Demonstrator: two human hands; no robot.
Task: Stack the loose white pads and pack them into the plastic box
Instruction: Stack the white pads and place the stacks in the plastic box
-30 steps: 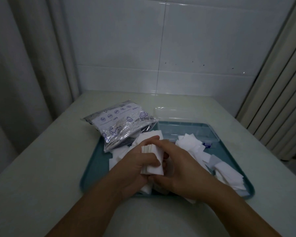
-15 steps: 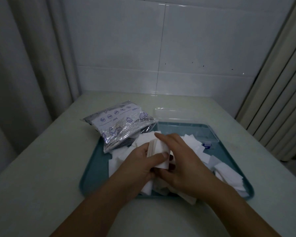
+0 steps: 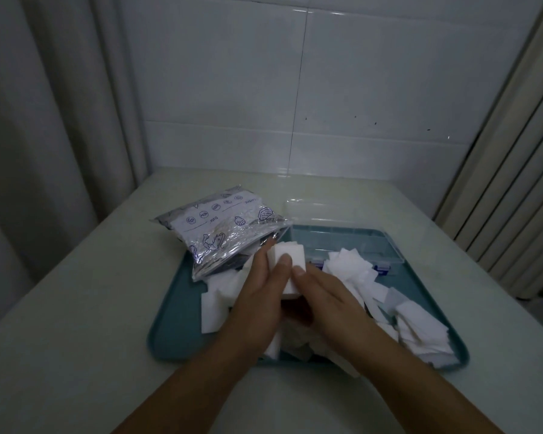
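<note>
Head view: left hand (image 3: 257, 296) is gripping a stack (image 3: 287, 264) of white pads at frame centre, thumb curled over its front face, fingers wrapping the far side. Right hand (image 3: 329, 305) is lying against the stack's lower right edge, thumb touching it; whether its fingers are curling under is hidden, so its grip cannot be told. The stack is being held upright above the tray (image 3: 176, 336).

Loose pads (image 3: 355, 267) are lying scattered right of centre and along the lower right of the tray. The box (image 3: 336, 242) is sitting open at upper centre-right, just beyond the hands. A foil bag (image 3: 223, 236) is resting at upper left of the tray.

Step, as judged: squaring the stack, not yet packing. Next move is likely calling for carrying it forward into the box, keeping the pads pressed together so none are slipping.
</note>
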